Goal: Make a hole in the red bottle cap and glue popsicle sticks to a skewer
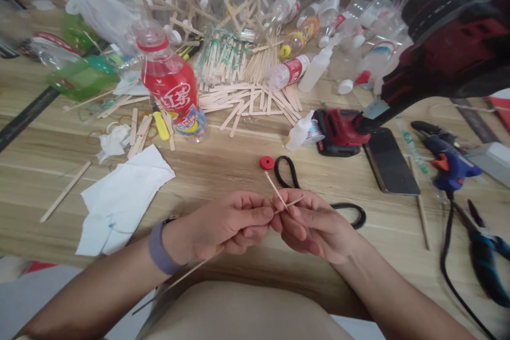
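My left hand (243, 220) is closed around a thin wooden skewer (177, 280), whose long end sticks out below it toward the lower left. Pinched in my right hand (308, 223) is a short thin stick (275, 189) that points up and to the left. It crosses another thin piece near my right fingertips. The fingertips of both hands meet. Behind my right hand lie black-handled scissors (294, 172), partly hidden, and a red round cap (266, 162) is just beyond.
A red-labelled bottle (171, 85) stands at the left behind white paper (125, 199). Flat wooden sticks (251, 101) and plastic bottles crowd the back. On the right are a red power tool (442, 58), a phone (391, 162), a glue gun (450, 159) and pliers (484, 255).
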Motion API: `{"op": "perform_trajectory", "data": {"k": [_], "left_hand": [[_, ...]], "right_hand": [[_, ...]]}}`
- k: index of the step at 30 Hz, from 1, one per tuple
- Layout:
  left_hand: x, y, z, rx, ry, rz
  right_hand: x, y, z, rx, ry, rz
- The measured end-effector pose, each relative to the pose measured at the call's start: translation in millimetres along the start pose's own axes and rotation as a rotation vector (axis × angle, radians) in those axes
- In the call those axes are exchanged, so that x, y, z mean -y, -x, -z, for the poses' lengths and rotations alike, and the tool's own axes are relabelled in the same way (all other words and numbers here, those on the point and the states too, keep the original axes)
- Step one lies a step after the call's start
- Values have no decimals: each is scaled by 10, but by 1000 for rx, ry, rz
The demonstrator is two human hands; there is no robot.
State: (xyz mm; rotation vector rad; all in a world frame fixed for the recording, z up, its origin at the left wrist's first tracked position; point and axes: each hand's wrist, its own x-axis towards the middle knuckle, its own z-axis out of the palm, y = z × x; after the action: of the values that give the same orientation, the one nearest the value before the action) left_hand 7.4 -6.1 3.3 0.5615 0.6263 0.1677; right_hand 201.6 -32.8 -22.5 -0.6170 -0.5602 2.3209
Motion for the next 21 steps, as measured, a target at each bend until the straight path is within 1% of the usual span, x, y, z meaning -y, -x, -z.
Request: {"op": "perform_trajectory", "data": {"k": [4,6,9,12,15,21], "left_hand": [[-7,13,3,33,17,17],[-9,19,-1,22,13,31],[-8,31,-6,10,26,29],[-2,41,-5,46,56,24],[9,47,2,55,71,24],[9,36,5,60,65,30]], "right_hand": [[8,8,4,2,-27,-70],[9,7,-8,-8,-33,-80],[1,1,-18,-6,-45,-73],[-14,2,-14,32,-70,-51],[-29,6,-9,53,-85,-37],[-75,-8,-11,29,-48,-23]]}}
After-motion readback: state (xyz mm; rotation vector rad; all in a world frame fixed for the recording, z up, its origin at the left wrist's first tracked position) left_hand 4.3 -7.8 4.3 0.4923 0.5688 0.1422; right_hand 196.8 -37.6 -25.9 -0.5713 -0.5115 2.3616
